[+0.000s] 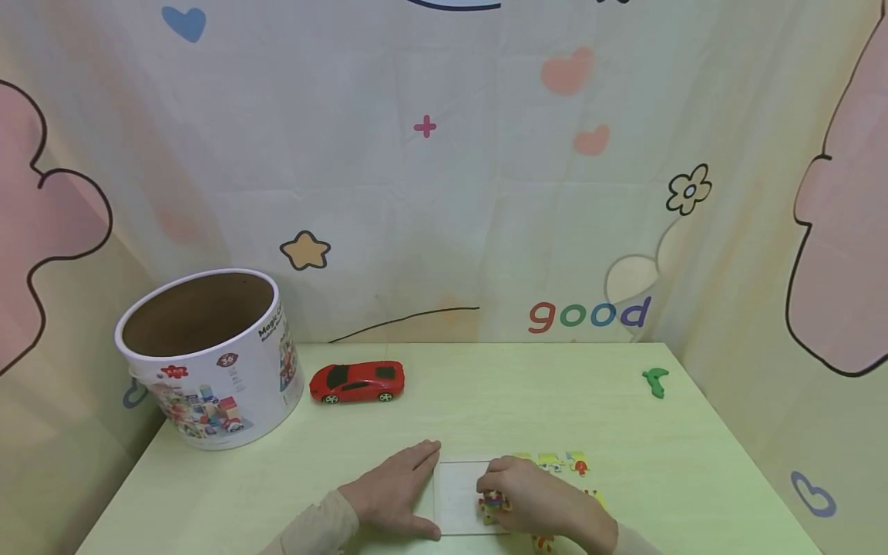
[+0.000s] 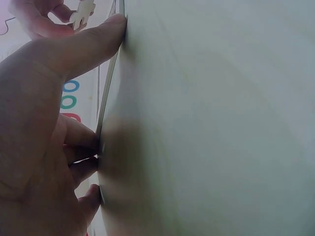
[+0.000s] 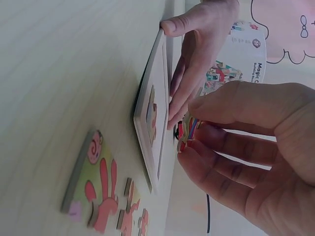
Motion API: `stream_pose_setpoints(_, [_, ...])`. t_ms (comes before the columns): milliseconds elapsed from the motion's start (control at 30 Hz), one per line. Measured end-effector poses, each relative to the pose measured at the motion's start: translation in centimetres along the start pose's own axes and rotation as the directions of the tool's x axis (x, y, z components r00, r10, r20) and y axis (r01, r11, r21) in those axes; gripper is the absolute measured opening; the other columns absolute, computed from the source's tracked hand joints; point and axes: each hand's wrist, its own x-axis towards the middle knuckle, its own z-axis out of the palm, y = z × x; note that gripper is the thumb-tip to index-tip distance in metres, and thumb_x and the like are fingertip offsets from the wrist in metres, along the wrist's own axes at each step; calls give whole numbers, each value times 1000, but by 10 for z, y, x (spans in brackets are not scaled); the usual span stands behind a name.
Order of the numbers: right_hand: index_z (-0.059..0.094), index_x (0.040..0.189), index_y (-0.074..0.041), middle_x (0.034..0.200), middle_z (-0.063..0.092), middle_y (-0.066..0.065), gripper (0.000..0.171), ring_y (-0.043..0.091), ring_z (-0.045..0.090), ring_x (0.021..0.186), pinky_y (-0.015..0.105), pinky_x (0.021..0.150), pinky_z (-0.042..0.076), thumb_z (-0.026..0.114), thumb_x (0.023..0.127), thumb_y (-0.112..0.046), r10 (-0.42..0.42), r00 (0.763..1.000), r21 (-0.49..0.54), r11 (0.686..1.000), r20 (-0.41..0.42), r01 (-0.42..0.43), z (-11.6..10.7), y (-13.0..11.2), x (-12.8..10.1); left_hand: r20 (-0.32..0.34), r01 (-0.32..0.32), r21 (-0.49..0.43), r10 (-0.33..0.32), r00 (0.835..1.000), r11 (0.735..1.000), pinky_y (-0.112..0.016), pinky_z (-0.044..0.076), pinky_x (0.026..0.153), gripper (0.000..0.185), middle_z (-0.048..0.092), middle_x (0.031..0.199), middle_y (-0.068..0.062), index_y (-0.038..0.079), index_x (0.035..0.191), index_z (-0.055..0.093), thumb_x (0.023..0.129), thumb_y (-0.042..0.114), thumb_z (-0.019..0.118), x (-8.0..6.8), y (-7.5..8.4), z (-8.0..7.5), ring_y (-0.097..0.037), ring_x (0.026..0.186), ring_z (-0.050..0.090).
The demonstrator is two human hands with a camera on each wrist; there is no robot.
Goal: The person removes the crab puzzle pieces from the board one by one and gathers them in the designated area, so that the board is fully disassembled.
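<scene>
One puzzle piece (image 3: pixel 186 132) sits pinched in the right hand (image 1: pixel 537 497), just above the single white puzzle tray (image 1: pixel 458 497) at the near edge of the worktop (image 1: pixel 486 408). The left hand (image 1: pixel 395 489) lies flat, fingers straight, its grip loose against the tray's left edge. Several loose pieces (image 1: pixel 551 461) lie right of the tray. Farther back stand one red toy car (image 1: pixel 357 381), one round tub (image 1: pixel 208 358) and one green piece (image 1: pixel 655 381)

A pale green table (image 1: pixel 486 393) stands against a white curtain (image 1: pixel 430 193) printed with hearts, a star, a flower and the word "good". The curtain wraps both sides, well beyond the hands. Light is soft and even.
</scene>
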Motion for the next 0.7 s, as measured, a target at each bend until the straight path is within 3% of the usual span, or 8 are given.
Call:
stream_pose_setpoints(467, [72,108,-17,96,63,-15,27,-1,54,86,20,77,53,78,81,-18,129,991,94,987,49,-133,-2,7,-15,6,-5,2,5,1000,1000,-38,29,118,108,23,161,-9,2,152,28,79,76,56,-1,1,-3,-25,147,25])
stream_pose_setpoints(700, [73,104,-16,97,65,-12,21,-1,55,83,19,75,54,76,83,-16,133,991,95,986,20,-134,-4,11,-27,2,2,23,-2,1000,1000,-38,30,118,109,23,161,-8,2,152,29,78,77,56,0,1,0,-24,147,26])
